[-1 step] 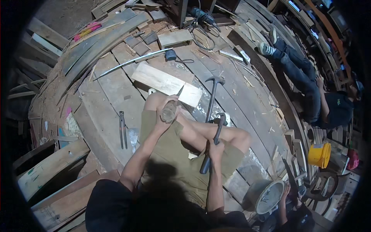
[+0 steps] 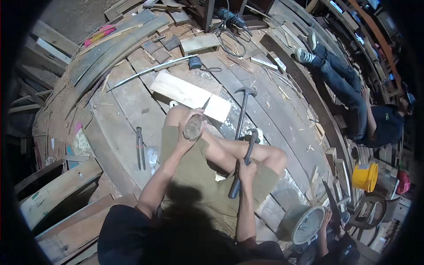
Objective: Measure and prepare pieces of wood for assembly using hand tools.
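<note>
My left hand (image 2: 189,132) is closed around the thick, worn round handle of a chisel (image 2: 206,104). Its narrow blade points away from me, its tip at a pale wooden block (image 2: 182,91) lying across the boards in front of my crossed legs; whether it touches the wood I cannot tell. In my right hand (image 2: 247,171) is a hammer (image 2: 251,149), gripped by its dark handle over my right leg, head pointing away from me. A second claw hammer (image 2: 242,112) lies on the boards just beyond it. Left of my leg rest pincers (image 2: 140,148).
A tape measure (image 2: 194,63) and wood offcuts lie beyond the block, with a corded power tool (image 2: 232,18) farther back. At right sits a person (image 2: 382,123), legs stretched out. A grey bucket (image 2: 308,225) stands near right, close to another person's hand (image 2: 326,219).
</note>
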Tool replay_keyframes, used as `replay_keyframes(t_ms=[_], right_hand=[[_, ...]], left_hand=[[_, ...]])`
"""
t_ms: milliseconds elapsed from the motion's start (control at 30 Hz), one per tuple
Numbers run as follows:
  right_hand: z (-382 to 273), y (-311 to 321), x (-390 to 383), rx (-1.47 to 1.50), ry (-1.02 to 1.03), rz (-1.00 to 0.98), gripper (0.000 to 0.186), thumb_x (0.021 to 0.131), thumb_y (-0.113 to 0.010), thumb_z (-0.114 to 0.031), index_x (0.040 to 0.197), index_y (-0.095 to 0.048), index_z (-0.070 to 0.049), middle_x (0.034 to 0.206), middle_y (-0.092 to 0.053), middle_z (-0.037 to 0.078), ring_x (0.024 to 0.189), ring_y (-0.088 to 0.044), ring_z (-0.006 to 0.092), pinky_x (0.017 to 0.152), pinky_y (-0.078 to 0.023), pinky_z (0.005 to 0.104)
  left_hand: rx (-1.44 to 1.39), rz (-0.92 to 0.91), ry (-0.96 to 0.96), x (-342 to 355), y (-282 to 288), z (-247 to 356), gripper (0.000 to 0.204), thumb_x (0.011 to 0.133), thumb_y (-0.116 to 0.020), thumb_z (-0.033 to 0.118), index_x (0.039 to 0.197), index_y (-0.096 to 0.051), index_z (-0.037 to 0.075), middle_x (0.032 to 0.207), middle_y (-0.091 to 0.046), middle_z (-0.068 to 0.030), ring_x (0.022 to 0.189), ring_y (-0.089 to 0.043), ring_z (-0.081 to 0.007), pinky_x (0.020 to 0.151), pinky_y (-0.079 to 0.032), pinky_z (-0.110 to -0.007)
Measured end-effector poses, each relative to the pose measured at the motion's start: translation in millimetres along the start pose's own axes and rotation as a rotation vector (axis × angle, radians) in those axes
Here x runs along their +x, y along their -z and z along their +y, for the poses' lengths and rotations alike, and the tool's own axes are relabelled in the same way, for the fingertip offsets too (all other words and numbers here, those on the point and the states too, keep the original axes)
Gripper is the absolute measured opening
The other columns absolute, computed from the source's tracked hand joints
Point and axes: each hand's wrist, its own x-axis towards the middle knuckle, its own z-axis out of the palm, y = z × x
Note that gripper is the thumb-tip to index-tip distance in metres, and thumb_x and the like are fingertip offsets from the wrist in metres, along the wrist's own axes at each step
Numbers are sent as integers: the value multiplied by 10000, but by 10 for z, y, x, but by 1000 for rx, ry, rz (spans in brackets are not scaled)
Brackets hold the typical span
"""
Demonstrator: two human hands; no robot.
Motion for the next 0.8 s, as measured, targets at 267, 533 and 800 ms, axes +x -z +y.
replay_keyframes(t_ms=[267, 533, 800], right_hand=[[53, -12, 27, -64, 28, 16, 261, 783, -645, -171, 733, -514, 49, 586, -549, 130, 567, -556, 184, 546, -456, 380], [27, 4, 14, -13, -42, -12, 264, 791, -659, -167, 704, -506, 30, 605, -563, 106, 545, -551, 168, 516, -449, 353], [-411, 447, 30, -554, 119, -116, 392, 839, -649, -286, 918, -608, 95, 818, -658, 266, 781, -650, 384, 708, -492, 443]], left_hand=[[-15, -5, 10, 1, 14, -2, 277, 751, -695, -22, 990, -556, 2, 1066, -624, -147, 1017, -602, -238, 908, -467, -339], [-24, 8, -12, -11, -12, -20, 274, 751, -697, -19, 985, -555, -6, 1067, -623, -148, 1035, -597, -237, 923, -456, -333], [-57, -21, 49, 35, -18, 43, 299, 723, -713, -19, 982, -564, 7, 1094, -617, -150, 1047, -594, -261, 931, -451, -354]])
